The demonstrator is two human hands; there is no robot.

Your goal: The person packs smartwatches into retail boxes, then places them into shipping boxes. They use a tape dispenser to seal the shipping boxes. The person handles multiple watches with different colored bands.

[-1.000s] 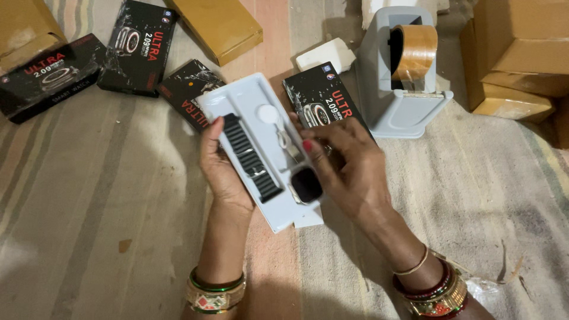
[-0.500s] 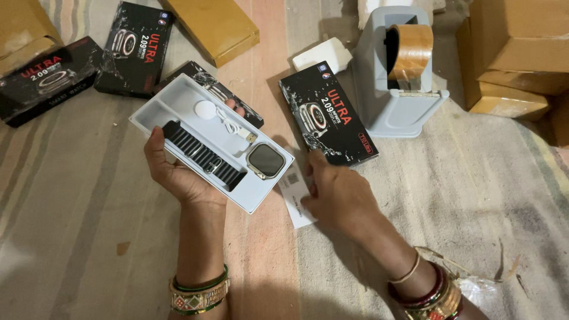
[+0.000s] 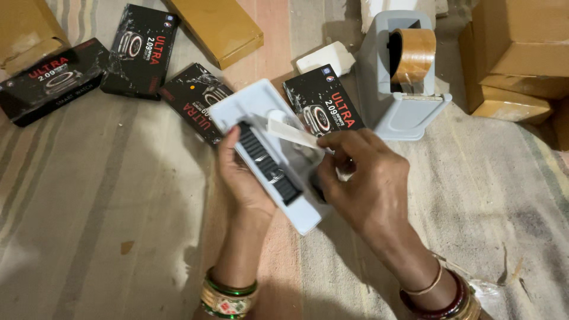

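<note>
the left hand (image 3: 240, 175) cups a white plastic tray (image 3: 252, 109) from its 9 o'clock side, fingers curled under and thumb lying along the edge, its grip closed on the tray. a black ribbed watch strap (image 3: 267, 163) lies in the tray's long slot, running from 11 to 5 o'clock. the right hand (image 3: 364, 178) rests over the tray's 3 o'clock side, fingertips pinched on a thin white folded leaflet (image 3: 293, 131) that slants across the tray; what lies beneath the palm is hidden. the tray is held just above a striped mat (image 3: 89, 225), near the centre of the view. black printed boxes lie around it: one (image 3: 323, 106) just at 1 o'clock, one (image 3: 192, 98) touching at 10 o'clock. a grey tape dispenser (image 3: 403, 77) with brown tape stands at 2 o'clock, with cardboard cartons (image 3: 521, 53) beyond at 3 o'clock.
</note>
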